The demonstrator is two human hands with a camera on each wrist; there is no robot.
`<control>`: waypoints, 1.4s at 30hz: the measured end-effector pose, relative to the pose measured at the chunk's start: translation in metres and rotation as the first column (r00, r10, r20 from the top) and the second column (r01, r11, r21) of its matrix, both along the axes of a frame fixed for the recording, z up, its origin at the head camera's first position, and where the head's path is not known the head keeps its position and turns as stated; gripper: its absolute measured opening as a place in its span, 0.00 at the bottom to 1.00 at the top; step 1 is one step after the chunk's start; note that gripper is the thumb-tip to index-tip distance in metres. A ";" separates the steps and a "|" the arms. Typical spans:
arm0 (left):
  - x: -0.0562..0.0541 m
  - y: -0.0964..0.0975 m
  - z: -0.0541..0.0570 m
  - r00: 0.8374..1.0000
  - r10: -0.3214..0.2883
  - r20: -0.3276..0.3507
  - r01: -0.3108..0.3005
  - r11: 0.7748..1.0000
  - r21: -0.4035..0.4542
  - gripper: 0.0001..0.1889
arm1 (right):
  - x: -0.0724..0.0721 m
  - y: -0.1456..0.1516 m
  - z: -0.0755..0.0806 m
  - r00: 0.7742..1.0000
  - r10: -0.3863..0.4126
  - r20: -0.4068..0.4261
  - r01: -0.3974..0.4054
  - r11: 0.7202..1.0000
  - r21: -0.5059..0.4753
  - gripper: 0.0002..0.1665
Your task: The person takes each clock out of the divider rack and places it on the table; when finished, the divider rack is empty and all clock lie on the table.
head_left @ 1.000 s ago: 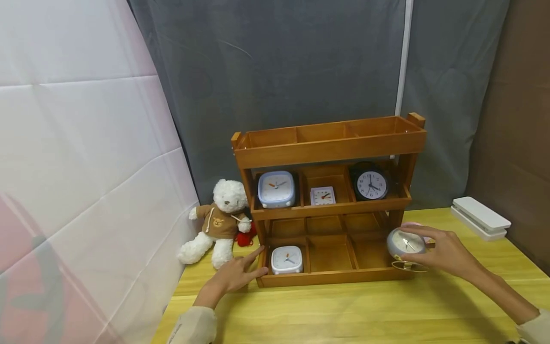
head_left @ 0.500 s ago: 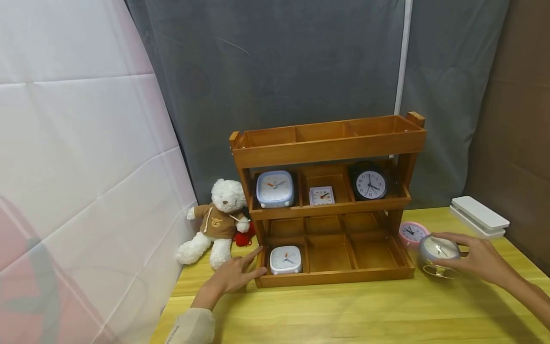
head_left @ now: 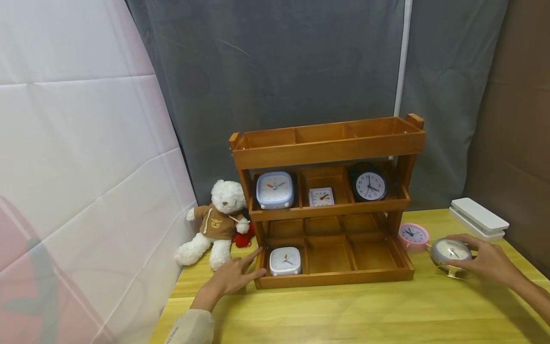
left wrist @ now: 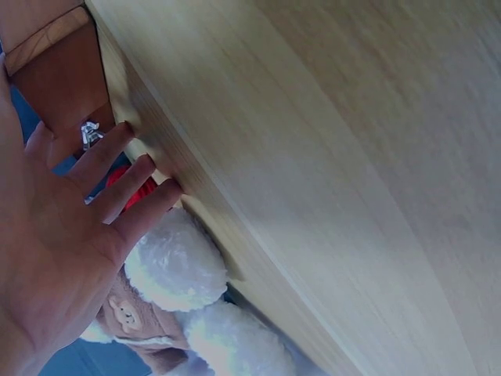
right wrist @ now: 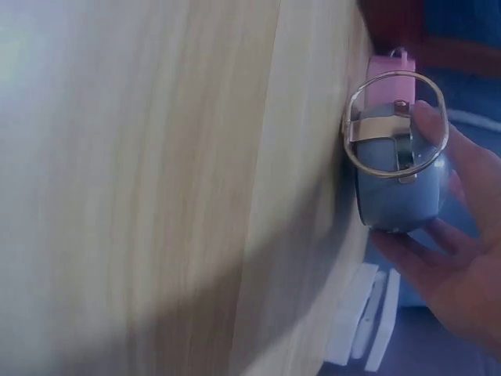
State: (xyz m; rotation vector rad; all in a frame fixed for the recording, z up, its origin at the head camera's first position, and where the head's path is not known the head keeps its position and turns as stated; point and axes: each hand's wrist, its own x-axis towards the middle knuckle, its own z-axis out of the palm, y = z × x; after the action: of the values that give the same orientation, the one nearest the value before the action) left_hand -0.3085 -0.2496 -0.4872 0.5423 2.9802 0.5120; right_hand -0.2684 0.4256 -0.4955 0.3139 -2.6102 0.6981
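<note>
A grey round alarm clock [head_left: 442,253] with a gold ring stand [right wrist: 446,129] is gripped between the thumb and fingers of my right hand [head_left: 494,262], right of the wooden shelf [head_left: 335,278]. Its ring sits close over the table. At the shelf's lower left corner my left hand [head_left: 229,276] touches the side with extended fingers, seen spread in the left wrist view. Beside that hand, a white clock [head_left: 285,261] stands in the bottom left compartment. The middle tier holds a blue clock [head_left: 275,190], a small lilac square clock [head_left: 321,196] and a black clock [head_left: 370,184].
Between the shelf and the held clock stands a pink clock [head_left: 413,236]. A white flat device [head_left: 480,215] lies at the back right of the table. Left of the shelf sits a white teddy bear [head_left: 219,222] in a brown hoodie, with something red [head_left: 243,239] behind it.
My right hand has carried the grey clock rightward and slightly down, away from the shelf's lower right corner, uncovering the pink clock. The left hand has stayed at the shelf.
</note>
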 end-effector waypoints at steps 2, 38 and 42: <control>0.000 0.000 0.000 1.000 0.004 0.005 -0.004 1.000 -0.002 0.40 | -0.004 0.005 -0.002 1.000 0.013 -0.024 -0.013 1.000 -0.004 0.37; 0.002 -0.001 -0.001 1.000 -0.004 -0.003 0.004 1.000 0.011 0.40 | -0.053 0.011 0.020 0.997 0.061 -0.037 -0.059 0.997 0.048 0.32; 0.001 -0.001 0.000 1.000 0.003 0.010 -0.003 1.000 0.005 0.40 | -0.047 -0.001 0.026 0.987 0.092 -0.129 -0.080 0.992 0.097 0.31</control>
State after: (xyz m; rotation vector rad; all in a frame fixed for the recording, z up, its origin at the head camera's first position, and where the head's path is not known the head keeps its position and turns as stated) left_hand -0.3070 -0.2505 -0.4877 0.5346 2.9712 0.5216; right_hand -0.3152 0.4241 -0.4694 0.4867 -2.5178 0.5655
